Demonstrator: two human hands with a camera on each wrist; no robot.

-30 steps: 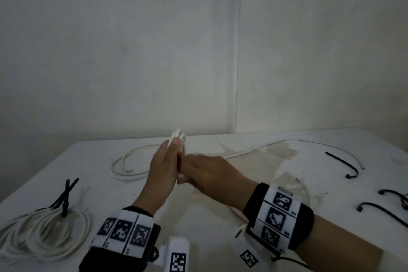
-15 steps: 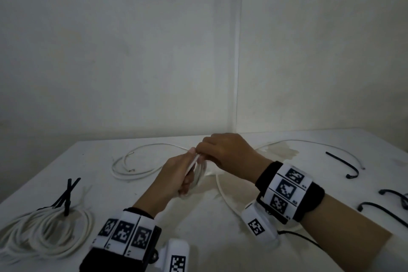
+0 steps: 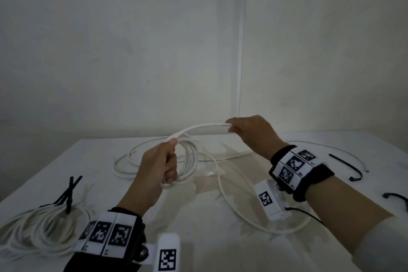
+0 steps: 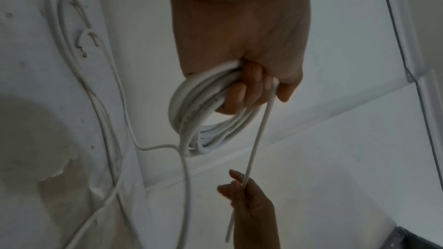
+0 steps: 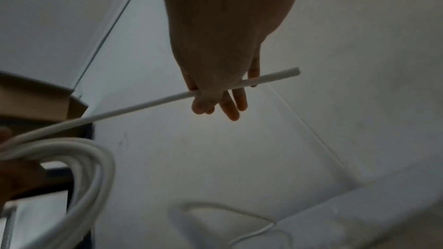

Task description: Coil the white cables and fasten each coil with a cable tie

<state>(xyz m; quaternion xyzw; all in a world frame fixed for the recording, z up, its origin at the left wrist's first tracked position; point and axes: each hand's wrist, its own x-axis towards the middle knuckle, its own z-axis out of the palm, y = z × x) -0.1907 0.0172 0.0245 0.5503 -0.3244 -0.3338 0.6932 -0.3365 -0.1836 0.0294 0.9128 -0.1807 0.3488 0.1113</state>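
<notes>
Now apart: left hand [image 3: 157, 166] gripping white cable [image 3: 189, 161] coil, right hand [image 3: 251, 131] pinching its strand, drawn away; fingertips hidden.

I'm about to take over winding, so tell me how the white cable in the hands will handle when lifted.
The white cable probably bends easily: its loops hang curved from the left hand. It looks springy, since the short span to the right hand arcs without sagging. Released, the untied loops may spring open.
</notes>
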